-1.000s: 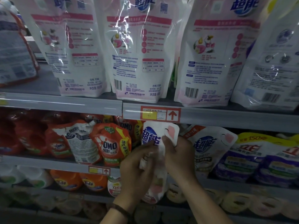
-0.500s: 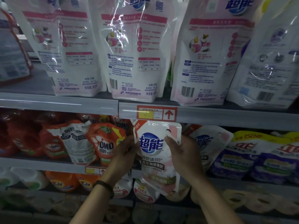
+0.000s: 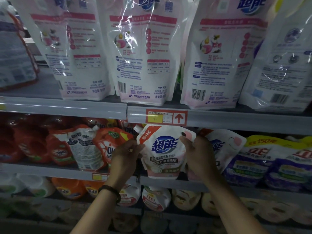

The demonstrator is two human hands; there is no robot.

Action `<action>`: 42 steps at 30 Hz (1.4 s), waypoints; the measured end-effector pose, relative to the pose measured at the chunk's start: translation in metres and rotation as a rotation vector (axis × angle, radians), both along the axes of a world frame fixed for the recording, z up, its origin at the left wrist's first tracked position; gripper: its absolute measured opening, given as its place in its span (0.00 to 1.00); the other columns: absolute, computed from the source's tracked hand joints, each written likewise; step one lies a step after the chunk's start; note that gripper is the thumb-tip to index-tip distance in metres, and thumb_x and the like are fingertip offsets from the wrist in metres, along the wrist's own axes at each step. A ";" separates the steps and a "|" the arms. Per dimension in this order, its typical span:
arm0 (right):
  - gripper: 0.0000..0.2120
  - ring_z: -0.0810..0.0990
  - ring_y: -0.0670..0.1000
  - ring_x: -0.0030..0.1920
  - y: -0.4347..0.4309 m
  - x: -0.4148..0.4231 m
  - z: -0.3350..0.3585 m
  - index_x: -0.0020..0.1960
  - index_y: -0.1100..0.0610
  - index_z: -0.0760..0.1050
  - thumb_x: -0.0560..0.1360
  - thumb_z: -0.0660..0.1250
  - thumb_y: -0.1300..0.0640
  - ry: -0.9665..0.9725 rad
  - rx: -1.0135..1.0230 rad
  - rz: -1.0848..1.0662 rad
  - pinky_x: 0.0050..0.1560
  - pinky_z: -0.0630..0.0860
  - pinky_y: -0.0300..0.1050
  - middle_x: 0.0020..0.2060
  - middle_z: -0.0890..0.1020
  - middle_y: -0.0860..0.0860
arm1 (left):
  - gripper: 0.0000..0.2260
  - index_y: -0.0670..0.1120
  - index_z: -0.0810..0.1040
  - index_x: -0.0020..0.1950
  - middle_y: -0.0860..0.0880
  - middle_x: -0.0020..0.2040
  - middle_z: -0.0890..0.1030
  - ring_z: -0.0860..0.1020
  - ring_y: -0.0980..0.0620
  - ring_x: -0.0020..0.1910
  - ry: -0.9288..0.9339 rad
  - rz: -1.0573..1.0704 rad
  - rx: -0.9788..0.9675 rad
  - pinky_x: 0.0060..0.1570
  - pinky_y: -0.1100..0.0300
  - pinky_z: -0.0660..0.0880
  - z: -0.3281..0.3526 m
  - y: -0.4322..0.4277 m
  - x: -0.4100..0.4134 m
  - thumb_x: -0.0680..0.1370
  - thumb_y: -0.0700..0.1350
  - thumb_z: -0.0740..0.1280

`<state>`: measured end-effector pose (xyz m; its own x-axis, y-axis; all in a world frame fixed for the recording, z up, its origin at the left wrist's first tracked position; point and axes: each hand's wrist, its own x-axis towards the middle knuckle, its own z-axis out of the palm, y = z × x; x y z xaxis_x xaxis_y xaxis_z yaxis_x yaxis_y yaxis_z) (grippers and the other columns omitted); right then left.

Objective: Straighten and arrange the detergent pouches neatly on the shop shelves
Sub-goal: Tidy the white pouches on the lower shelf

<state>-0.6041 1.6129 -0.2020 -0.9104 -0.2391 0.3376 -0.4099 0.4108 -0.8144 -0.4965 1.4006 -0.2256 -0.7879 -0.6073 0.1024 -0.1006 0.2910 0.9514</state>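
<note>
I have both hands on the white-and-pink detergent pouch [image 3: 164,152]. It is held upright at the front edge of the middle shelf [image 3: 50,169], directly below the red price label [image 3: 166,117]. Left hand [image 3: 125,156]: fingers pinch the pouch's left edge. Right hand [image 3: 197,154]: fingers curl round its right edge. An orange OMO pouch [image 3: 109,144] sits just left; a matching pouch [image 3: 226,146] leans just right.
</note>
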 end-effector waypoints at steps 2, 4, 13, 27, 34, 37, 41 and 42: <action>0.15 0.86 0.46 0.42 -0.003 -0.004 0.000 0.53 0.57 0.83 0.83 0.67 0.46 0.057 0.078 -0.041 0.44 0.82 0.46 0.39 0.85 0.47 | 0.07 0.46 0.82 0.46 0.61 0.44 0.87 0.87 0.57 0.43 0.018 -0.002 0.025 0.43 0.57 0.85 0.003 0.000 0.000 0.83 0.45 0.71; 0.15 0.85 0.46 0.38 -0.007 -0.006 0.003 0.48 0.58 0.82 0.83 0.68 0.46 0.076 0.123 -0.066 0.40 0.80 0.44 0.36 0.84 0.47 | 0.07 0.43 0.81 0.46 0.58 0.45 0.88 0.88 0.55 0.44 0.034 0.006 0.059 0.46 0.51 0.86 0.004 -0.002 -0.001 0.83 0.44 0.71; 0.13 0.86 0.50 0.39 -0.016 -0.009 -0.008 0.50 0.61 0.83 0.82 0.71 0.50 -0.014 0.031 -0.083 0.44 0.84 0.56 0.37 0.86 0.51 | 0.10 0.44 0.78 0.42 0.52 0.47 0.88 0.88 0.53 0.46 -0.001 0.019 0.067 0.45 0.53 0.85 -0.005 -0.002 -0.006 0.83 0.43 0.70; 0.09 0.87 0.52 0.42 -0.011 -0.010 -0.020 0.52 0.57 0.78 0.82 0.70 0.51 -0.093 0.064 -0.052 0.44 0.86 0.59 0.43 0.86 0.54 | 0.06 0.53 0.81 0.49 0.54 0.50 0.84 0.84 0.51 0.50 -0.174 0.009 -0.106 0.49 0.55 0.82 -0.007 0.002 -0.017 0.85 0.45 0.68; 0.11 0.86 0.47 0.51 -0.008 -0.011 -0.013 0.61 0.54 0.80 0.81 0.72 0.52 -0.032 0.067 -0.026 0.50 0.84 0.45 0.50 0.87 0.47 | 0.07 0.50 0.83 0.53 0.50 0.52 0.87 0.85 0.49 0.49 -0.262 -0.029 -0.294 0.50 0.51 0.84 0.000 0.003 -0.016 0.85 0.48 0.66; 0.09 0.86 0.44 0.47 -0.002 -0.011 -0.009 0.58 0.55 0.83 0.81 0.72 0.51 -0.018 0.126 -0.036 0.44 0.79 0.35 0.48 0.88 0.46 | 0.11 0.46 0.85 0.53 0.47 0.50 0.87 0.86 0.48 0.46 -0.319 -0.073 -0.384 0.49 0.49 0.84 0.004 0.004 -0.013 0.86 0.48 0.64; 0.05 0.82 0.37 0.42 0.004 -0.006 -0.001 0.56 0.55 0.83 0.81 0.72 0.56 -0.017 0.087 -0.039 0.38 0.76 0.29 0.45 0.87 0.45 | 0.13 0.47 0.85 0.54 0.48 0.48 0.87 0.86 0.49 0.45 -0.410 -0.104 -0.455 0.50 0.47 0.84 0.012 0.007 -0.008 0.87 0.49 0.61; 0.04 0.81 0.35 0.42 0.006 -0.005 0.001 0.55 0.55 0.83 0.81 0.72 0.57 -0.019 0.069 -0.039 0.38 0.75 0.26 0.45 0.86 0.45 | 0.13 0.47 0.84 0.55 0.48 0.49 0.87 0.86 0.50 0.45 -0.407 -0.099 -0.447 0.50 0.47 0.84 0.013 0.009 -0.006 0.87 0.50 0.62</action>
<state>-0.6093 1.6188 -0.2014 -0.9257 -0.2257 0.3036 -0.3769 0.4814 -0.7913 -0.5030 1.4098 -0.2128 -0.8676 -0.4972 0.0093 -0.3829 0.6799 0.6254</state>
